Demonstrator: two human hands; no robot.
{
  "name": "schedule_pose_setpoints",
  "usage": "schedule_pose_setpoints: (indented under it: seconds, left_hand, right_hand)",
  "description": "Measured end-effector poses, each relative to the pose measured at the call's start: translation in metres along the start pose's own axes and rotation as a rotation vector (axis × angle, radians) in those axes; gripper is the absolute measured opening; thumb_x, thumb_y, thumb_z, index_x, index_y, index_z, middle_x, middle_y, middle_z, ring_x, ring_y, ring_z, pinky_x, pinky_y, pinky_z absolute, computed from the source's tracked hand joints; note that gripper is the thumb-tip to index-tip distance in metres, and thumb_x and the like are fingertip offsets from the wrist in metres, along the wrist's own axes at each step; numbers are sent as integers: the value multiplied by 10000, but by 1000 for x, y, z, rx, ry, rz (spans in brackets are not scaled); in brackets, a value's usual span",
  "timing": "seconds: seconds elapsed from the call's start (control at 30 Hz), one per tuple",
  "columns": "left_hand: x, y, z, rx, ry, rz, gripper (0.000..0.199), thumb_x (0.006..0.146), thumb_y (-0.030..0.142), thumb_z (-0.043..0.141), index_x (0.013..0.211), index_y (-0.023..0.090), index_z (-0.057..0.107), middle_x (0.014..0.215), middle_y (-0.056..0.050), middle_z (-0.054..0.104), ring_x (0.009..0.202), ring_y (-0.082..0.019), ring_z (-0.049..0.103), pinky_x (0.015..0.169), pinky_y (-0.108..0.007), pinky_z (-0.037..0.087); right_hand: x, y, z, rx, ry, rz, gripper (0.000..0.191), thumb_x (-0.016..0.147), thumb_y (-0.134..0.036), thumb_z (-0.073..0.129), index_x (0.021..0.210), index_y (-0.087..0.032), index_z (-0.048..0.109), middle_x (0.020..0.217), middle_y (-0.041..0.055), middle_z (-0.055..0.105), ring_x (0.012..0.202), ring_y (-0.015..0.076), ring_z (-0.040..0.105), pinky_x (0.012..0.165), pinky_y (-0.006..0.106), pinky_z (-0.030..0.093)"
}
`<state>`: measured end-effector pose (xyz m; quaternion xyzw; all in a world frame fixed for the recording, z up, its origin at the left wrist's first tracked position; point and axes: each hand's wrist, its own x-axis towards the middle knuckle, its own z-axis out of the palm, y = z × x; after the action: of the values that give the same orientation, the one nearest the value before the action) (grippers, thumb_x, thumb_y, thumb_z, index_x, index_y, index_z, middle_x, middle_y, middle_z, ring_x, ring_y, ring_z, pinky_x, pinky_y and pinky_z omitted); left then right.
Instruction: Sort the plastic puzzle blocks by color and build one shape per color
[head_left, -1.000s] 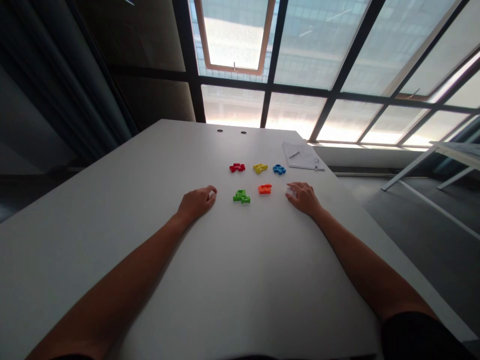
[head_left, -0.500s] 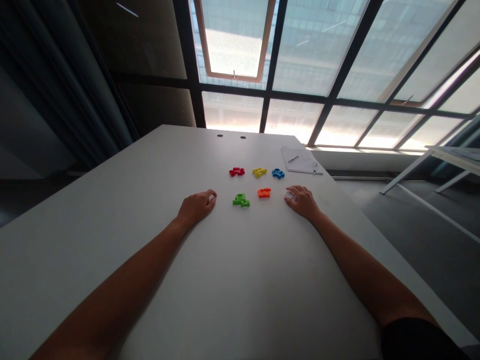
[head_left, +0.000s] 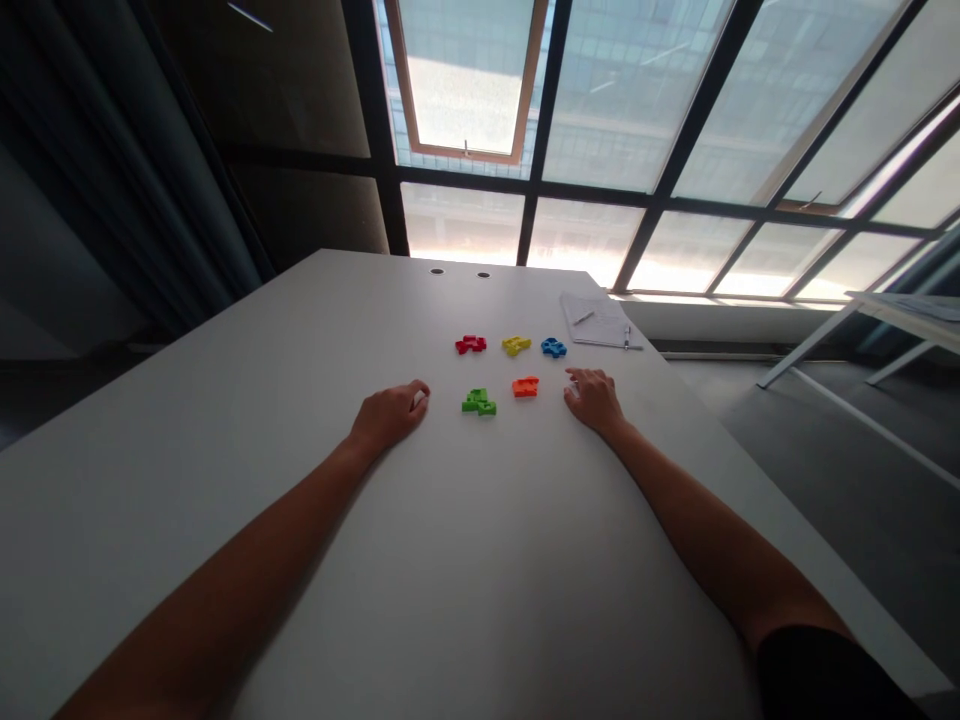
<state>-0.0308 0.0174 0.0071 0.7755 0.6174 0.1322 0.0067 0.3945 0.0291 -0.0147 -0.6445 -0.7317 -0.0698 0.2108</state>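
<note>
r hand point(head_left: 592, 398) shifted a bit left vs prev frame, nearer the blue pc point(head_left: 553, 347) now; l hand point(head_left: 388, 415) & pcs approx unchanged. r hand: palm down on table point(head_left: 420, 560), index poking fwd, other fingers close together; pale patch point(head_left: 571, 387) by thumb, can't tell if it's holding smth. l hand: loosely curled, thumb near index tip; can't tell if pinching smth or just tabletop showing thru.

pcs sit between the hands in 2 rows, none touching the next: red pc point(head_left: 471, 344), yellow pc point(head_left: 516, 345), blue at back; green pc point(head_left: 478, 402), orange pc point(head_left: 526, 387) in front. gaps prob so each is reachable on its own; hands flank them, so nothing's covered. papers point(head_left: 604, 328) w/ pen point(head_left: 583, 318) on top at back right, prob parked clear of pcs.
</note>
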Motion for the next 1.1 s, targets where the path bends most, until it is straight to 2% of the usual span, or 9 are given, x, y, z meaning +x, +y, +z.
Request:
schedule_pose_setpoints:
  seconds: [0.17, 0.3, 0.43, 0.57, 0.87, 1.1]
  left_hand:
    - [0, 1, -1, -3, -7, 0, 352, 990, 426, 469, 1218, 303, 707, 1061, -56, 799, 903, -260, 734, 765, -323, 496]
    - [0, 1, -2, -8, -14, 0, 344, 991, 422, 474, 1218, 302, 703, 1063, -50, 800, 909, -253, 735, 758, -310, 491]
    - [0, 1, -2, -12, -14, 4, 335, 991, 411, 480, 1212, 297, 705, 1070, -55, 801, 918, -260, 738, 758, -315, 495]
    - [0, 0, -1, -16, -14, 5, 341, 991, 411, 485, 1217, 298, 712, 1073, -58, 802, 925, -255, 740, 781, -313, 505]
    - [0, 0, 0, -29, -12, 5, 345, 987, 421, 479, 1215, 305, 711, 1061, -55, 801, 921, -268, 742, 778, -329, 508]
    - [0, -1, 0, -21, -4, 9, 332, 988, 408, 486, 1209, 300, 710, 1022, -53, 801, 900, -261, 743, 767, -321, 507]
  right_hand:
    - [-3, -1, 1, 5, -4, 1, 434, 957, -308, 587, 1357, -164, 673, 1217, 140, 765, 1191, 340, 616, 1013, 459, 429]
    - [-7, 13, -4, 50, 90, -31, 441, 974, -392, 569, 1339, -170, 678, 1283, 151, 743, 1193, 345, 626, 1036, 477, 446]
    - [-9, 45, -11, 199, 115, -165, 360, 941, -275, 492, 1213, -195, 713, 1215, 122, 767, 1150, 302, 661, 1061, 468, 473]
    - [-10, 64, -10, 308, 46, -218, 504, 807, -187, 522, 1283, -203, 685, 1243, 109, 761, 1137, 285, 678, 1057, 466, 502]
    - [-12, 59, 0, 225, -28, -217, 700, 727, -97, 536, 1417, -193, 608, 1348, 122, 733, 1254, 302, 647, 1101, 489, 463]
    - [-12, 58, 0, 192, -27, -230, 697, 728, -101, 560, 1417, -198, 603, 1323, 120, 744, 1241, 312, 646, 1090, 496, 467]
